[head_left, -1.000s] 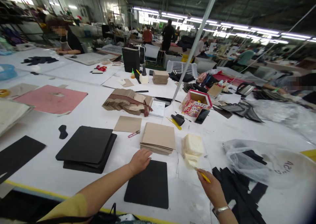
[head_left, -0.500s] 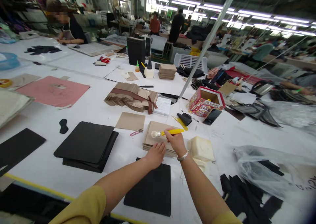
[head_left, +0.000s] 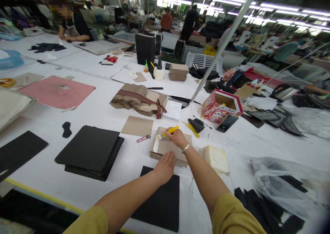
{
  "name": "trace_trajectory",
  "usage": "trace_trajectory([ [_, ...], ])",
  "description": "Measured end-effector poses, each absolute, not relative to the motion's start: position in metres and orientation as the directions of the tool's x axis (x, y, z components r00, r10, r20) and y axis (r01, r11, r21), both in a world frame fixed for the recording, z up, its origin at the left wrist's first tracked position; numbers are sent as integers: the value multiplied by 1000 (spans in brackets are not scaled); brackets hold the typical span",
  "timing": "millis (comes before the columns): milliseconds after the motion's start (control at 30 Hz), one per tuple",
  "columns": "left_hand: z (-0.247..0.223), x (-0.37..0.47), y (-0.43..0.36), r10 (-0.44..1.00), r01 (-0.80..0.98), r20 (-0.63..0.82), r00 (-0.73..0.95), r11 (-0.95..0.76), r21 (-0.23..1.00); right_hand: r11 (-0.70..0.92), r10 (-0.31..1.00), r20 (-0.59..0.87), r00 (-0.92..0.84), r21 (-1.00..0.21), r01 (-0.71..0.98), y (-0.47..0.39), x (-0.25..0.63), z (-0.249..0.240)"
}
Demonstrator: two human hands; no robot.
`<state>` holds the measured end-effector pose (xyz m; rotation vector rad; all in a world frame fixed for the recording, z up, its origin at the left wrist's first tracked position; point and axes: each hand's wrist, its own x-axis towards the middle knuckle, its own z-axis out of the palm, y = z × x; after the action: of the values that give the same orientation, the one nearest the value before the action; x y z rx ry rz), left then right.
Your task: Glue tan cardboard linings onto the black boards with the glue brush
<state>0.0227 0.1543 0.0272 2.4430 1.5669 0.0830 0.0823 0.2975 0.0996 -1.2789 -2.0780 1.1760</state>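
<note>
My right hand (head_left: 177,138) is closed around the yellow handle of a brush (head_left: 172,130). The brush's bristles touch the top sheet of a stack of grey-brown cardboard (head_left: 184,142), near its left end. A wet white streak (head_left: 156,146) lies there under the bristles. With fingers stretched out, my left hand (head_left: 165,167) rests flat on the near edge of the stack. Beneath my left wrist lies a black square panel (head_left: 162,203). To the left of the stack are small pink-handled snips (head_left: 143,138) and a single cardboard sheet (head_left: 137,125).
Black panels (head_left: 89,148) are piled on the left. A pale yellowish container (head_left: 214,158) stands right of the stack. Farther back are a strapped bundle of cardboard pieces (head_left: 136,99), a red patterned box (head_left: 219,106) and a slanting metal pole (head_left: 219,56). A person (head_left: 77,27) sits far left.
My right hand has moved slightly left, tilting the brush down onto the cardboard. A white streak now shows on the top sheet. My left hand stays at the stack's near edge.
</note>
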Motion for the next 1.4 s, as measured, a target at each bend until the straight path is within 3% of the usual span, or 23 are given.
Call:
trace_trajectory([
  [233, 35, 23, 154, 904, 893, -91, 419, -391, 223, 205, 970, 49, -238, -693, 692, 327, 104, 93],
  [533, 38, 25, 154, 897, 890, -101, 430, -403, 211, -71, 991, 61, 116, -497, 865, 322, 213, 108],
  [633, 42, 27, 155, 901, 895, -100, 423, -398, 202, 5, 989, 129, 67, -492, 871, 318, 212, 111],
  [767, 50, 31, 157, 906, 904, -115, 407, -381, 194, 280, 955, 233, -186, -490, 825, 304, 206, 109],
  [900, 52, 32, 158, 906, 903, -112, 408, -382, 197, 433, 901, 186, -392, -450, 781, 264, 225, 109],
  [1033, 55, 30, 166, 901, 893, -78, 427, -407, 190, 494, 854, 120, -506, -487, 720, 203, 245, 112],
  [1167, 64, 29, 185, 896, 887, -53, 441, -427, 177, 468, 860, 106, -499, -552, 690, 160, 251, 121],
  [1267, 73, 30, 198, 895, 889, -92, 437, -415, 192, 394, 913, 202, -354, -659, 641, 151, 254, 128],
  [1400, 80, 31, 209, 887, 892, -144, 439, -411, 187, 168, 973, 228, 40, -813, 557, 151, 261, 132],
])
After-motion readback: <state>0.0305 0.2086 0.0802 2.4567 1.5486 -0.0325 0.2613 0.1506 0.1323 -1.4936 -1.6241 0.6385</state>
